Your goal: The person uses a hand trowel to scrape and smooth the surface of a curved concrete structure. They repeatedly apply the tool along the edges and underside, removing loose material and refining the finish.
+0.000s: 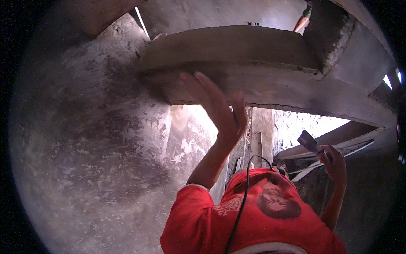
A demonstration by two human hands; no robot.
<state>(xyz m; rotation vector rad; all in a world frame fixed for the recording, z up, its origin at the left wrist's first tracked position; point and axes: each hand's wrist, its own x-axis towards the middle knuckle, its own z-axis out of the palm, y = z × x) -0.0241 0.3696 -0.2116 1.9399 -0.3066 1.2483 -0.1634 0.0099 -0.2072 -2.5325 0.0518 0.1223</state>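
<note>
My left hand (218,103) is raised in front of a grey concrete beam (270,86), fingers stretched out and slightly blurred. Its fingertips lie against or just before the beam's face; I cannot tell which. Nothing shows in that hand. Lower on the right, my right hand (335,163) is closed around the handle of a putty knife (309,142). The dark, flat blade points up and to the left, apart from the beam. The fingers hide most of the handle.
A rough, blotchy plastered wall (97,144) fills the left side. Above the beam is a recess, with another person's arm (301,24) at its upper right. Pale strips (313,169) lie beside my right hand. A black cable (242,203) runs down my red shirt.
</note>
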